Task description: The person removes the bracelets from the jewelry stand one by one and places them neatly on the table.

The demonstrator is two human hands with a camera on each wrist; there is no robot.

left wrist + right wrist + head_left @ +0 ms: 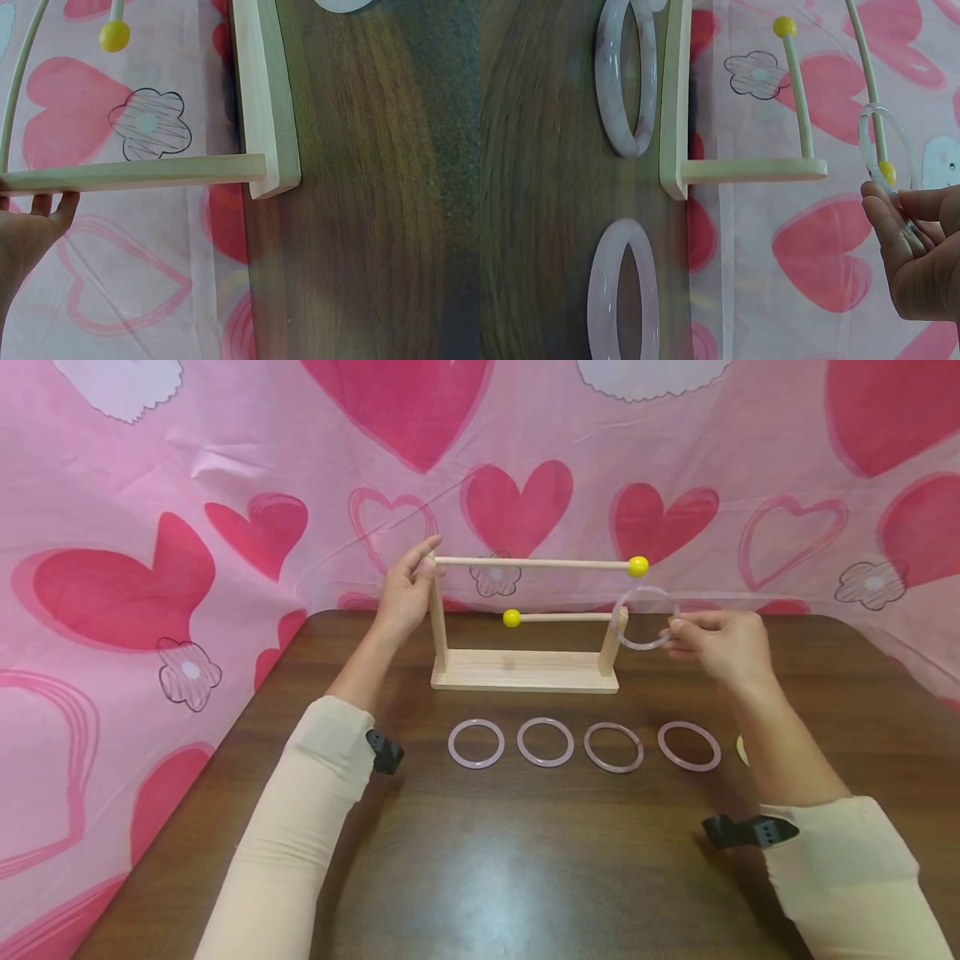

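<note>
A pale wooden display stand (525, 670) has two posts, each bearing a horizontal rod with a yellow ball at its free end. My left hand (407, 593) holds the top of the taller left post, fingertips against the wood in the left wrist view. Between thumb and fingers, my right hand (727, 647) pinches a translucent lilac bangle (643, 647). It is held upright near the right post, just below the upper rod's yellow ball (638, 567) in the head view. The right wrist view shows this bangle (863, 135) overlapping the rod's end.
Several more lilac bangles lie in a row before the stand, the leftmost bangle (452, 745) below its left post. A beige object (742, 750) is mostly hidden by the right forearm. Behind the brown table (480, 868) hangs a pink cloth (255, 443) with hearts.
</note>
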